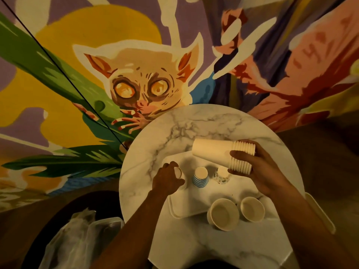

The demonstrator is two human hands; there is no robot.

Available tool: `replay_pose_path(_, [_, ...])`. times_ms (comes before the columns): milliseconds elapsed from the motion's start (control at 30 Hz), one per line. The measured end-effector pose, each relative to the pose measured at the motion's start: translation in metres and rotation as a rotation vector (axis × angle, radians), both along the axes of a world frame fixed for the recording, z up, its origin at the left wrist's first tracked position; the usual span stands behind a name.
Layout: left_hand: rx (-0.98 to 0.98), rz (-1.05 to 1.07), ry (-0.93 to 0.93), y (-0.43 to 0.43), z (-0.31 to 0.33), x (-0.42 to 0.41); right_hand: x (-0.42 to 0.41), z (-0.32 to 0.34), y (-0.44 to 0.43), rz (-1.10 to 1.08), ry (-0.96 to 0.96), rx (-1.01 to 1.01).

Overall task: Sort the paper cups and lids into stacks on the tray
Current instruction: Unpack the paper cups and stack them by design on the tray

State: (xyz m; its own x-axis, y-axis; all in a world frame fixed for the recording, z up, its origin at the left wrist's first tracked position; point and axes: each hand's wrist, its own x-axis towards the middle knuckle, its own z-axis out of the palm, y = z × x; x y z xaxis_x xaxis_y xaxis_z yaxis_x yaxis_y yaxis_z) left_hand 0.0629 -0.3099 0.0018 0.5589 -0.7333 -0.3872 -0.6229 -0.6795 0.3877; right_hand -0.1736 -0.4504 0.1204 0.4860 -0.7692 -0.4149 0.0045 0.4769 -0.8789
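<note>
The stack of plain cups (217, 153) lies on its side in the air above the tray (172, 209), at its 1 o'clock, bases toward 9 o'clock. The right hand (252, 171) has its fingers wrapped round the rim end. On the tray, blue-striped cups (200, 176) stand at 12 o'clock, with patterned cups (222, 175) just beside them. At 10 o'clock the left hand (167, 179) grips a small white piece (177, 171); I cannot tell whether it is a cup or a lid. Two wide cups (223, 213) sit mouth-up at 5 o'clock. The marble tabletop (174, 129) carries it all.
</note>
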Motion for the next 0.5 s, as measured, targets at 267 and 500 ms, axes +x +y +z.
replay_pose_path(267, [-0.009,0.082,0.076,0.006,-0.01,-0.004,0.003,-0.001,0.003,0.044,0.002,-0.003])
replay_pose_path(500, [-0.162,0.18,0.334,0.019,0.043,-0.001,0.003,0.005,0.006,0.124,-0.019,0.023])
